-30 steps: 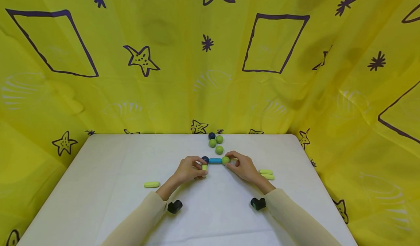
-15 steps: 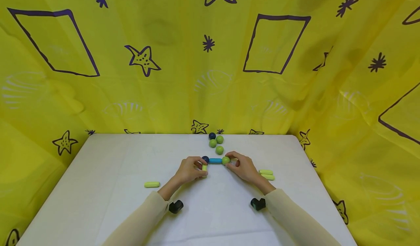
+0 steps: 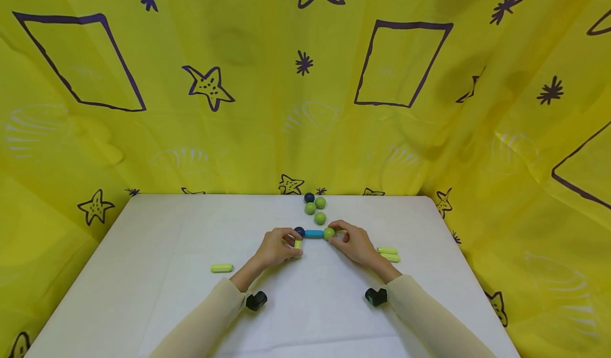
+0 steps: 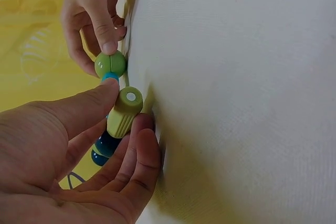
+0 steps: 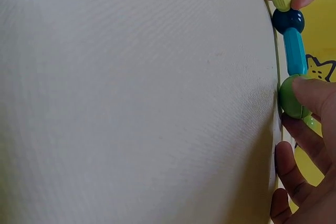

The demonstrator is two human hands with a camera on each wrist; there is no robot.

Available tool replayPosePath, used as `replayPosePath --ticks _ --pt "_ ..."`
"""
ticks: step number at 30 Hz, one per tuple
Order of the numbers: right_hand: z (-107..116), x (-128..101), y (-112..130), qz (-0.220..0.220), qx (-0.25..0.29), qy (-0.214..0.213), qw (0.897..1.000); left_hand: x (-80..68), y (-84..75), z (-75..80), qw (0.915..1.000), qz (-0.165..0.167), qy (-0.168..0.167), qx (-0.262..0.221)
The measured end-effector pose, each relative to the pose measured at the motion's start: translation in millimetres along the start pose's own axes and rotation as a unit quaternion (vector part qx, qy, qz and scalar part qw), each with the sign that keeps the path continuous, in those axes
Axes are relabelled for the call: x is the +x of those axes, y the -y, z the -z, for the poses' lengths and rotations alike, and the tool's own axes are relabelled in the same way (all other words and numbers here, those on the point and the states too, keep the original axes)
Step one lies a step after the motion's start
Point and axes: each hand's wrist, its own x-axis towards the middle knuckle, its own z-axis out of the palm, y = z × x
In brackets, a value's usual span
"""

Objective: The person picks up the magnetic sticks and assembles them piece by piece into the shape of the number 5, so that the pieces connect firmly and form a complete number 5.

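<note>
A light-blue magnetic rod [image 3: 313,234] joins a dark-blue ball [image 3: 299,232] on its left to a green ball [image 3: 329,233] on its right. From the dark-blue ball a pale yellow-green rod [image 4: 122,121] runs toward the person, making a corner. My left hand [image 3: 276,247] pinches this pale rod between thumb and fingers, near the dark-blue ball. At the other end, my right hand [image 3: 354,243] holds the green ball with thumb and index finger; its other fingers are loosely bent in the right wrist view. Fingers partly cover the pale rod in the head view.
Behind the joined pieces lie several loose balls: a dark-blue ball [image 3: 309,198] and green ones, the nearest green ball [image 3: 320,218] close to the chain. One pale rod [image 3: 221,268] lies left, and two pale rods [image 3: 389,254] right. Yellow curtains [image 3: 238,135] border the white table [image 3: 305,315].
Both hands keep their grip on the joined pieces with hardly any movement. The whole head view has shifted very slightly.
</note>
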Motion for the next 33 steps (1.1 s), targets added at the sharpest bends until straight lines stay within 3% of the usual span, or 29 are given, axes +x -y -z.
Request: replayPosePath --ticks 7,33 --pt "-0.2 -0.1 -0.1 -0.001 0.003 0.002 1.000 -1.2 0.8 -2.6 0.9997 -0.019 -0.010 0.012" --pt "0.9 -0.9 -0.9 0.010 0.002 0.000 1.000 -1.8 -1.4 -10.3 0.9976 -0.036 -0.039 0.045"
